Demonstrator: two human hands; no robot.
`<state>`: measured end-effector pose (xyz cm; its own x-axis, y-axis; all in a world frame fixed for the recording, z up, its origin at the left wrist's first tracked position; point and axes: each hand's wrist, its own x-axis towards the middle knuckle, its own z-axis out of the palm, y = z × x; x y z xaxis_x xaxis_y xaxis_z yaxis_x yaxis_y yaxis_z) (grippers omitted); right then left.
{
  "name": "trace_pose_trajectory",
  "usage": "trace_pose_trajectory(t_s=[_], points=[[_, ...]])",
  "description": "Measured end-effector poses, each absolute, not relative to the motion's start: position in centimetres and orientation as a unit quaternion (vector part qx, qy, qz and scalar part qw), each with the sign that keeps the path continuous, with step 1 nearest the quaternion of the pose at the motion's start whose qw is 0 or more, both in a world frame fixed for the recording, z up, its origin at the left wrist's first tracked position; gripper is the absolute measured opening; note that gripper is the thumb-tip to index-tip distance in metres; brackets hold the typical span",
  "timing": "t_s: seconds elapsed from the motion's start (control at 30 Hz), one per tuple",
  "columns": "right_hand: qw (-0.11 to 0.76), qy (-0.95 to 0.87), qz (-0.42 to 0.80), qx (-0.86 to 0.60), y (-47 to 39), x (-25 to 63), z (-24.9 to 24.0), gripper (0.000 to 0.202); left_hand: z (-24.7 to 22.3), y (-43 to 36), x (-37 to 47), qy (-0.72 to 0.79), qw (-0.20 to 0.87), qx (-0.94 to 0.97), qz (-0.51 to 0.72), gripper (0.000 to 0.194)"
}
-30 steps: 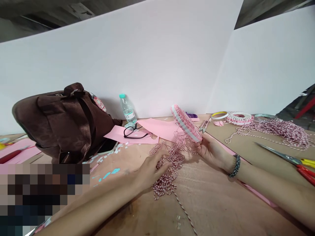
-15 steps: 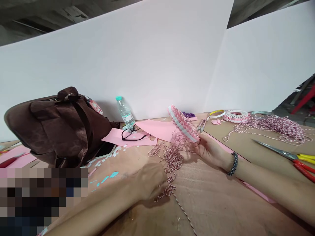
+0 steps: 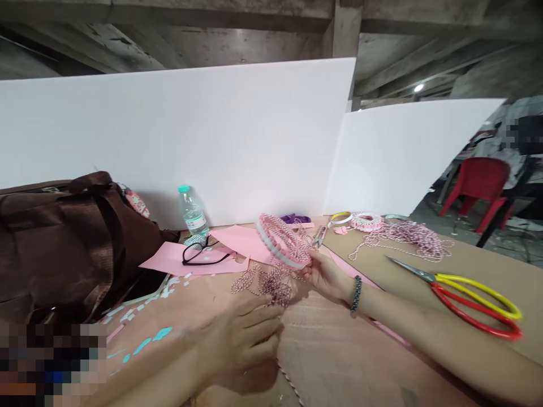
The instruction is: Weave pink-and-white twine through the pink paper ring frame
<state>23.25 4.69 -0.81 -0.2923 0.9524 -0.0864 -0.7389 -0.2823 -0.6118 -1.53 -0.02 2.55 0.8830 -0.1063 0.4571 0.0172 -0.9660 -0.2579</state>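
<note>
My right hand, with a dark beaded bracelet, grips the near lower edge of a pink-and-white ring. The ring is tilted, and pink-white twisted cord crosses its opening. Below it a loose tangle of the same cord rests on the wooden tabletop. My left hand is over the near side of this tangle, palm down, fingers extended and slightly apart. One strand emerges from under that hand toward the front edge. Whether the fingertips press on cord is hidden.
Large red-and-yellow-handled scissors and a second cord heap lie right. Small snips and another cord-wrapped ring are behind. Eyeglasses on pink paper, a water bottle and a brown bag stand left.
The view has shifted right and upward, so things sit further left and lower. My left hand has loosened from a curled grip at the cord and its fingers have straightened. The right hand keeps the ring.
</note>
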Motion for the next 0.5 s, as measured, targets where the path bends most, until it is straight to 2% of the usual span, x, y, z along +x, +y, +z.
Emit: trace_pose_trajectory(t_s=[0.1, 0.23, 0.3, 0.4, 0.5], points=[[0.552, -0.249, 0.761, -0.233, 4.8, 23.1, -0.4, 0.015, 1.8, 0.1, -1.7, -0.037, 0.059, -0.962, -0.265, 0.011], [0.558, -0.247, 0.755, -0.239, 5.0, 23.3, -0.3, 0.022, 1.4, 1.0, -1.6, -0.296, -0.012, -0.900, -0.318, 0.019], [0.560, -0.242, 0.757, -0.236, 5.2, 23.4, -0.5, 0.025, 1.7, 1.5, -1.5, -0.343, -0.029, -0.879, -0.330, 0.020], [0.560, -0.235, 0.762, -0.227, 5.4, 23.6, -0.8, 0.027, 2.3, 1.6, -1.4, -0.317, -0.002, -0.886, -0.339, 0.020], [0.558, -0.235, 0.765, -0.219, 5.6, 23.6, -1.0, 0.026, 2.5, 0.9, -1.1, -0.189, 0.126, -0.903, -0.365, 0.016]])
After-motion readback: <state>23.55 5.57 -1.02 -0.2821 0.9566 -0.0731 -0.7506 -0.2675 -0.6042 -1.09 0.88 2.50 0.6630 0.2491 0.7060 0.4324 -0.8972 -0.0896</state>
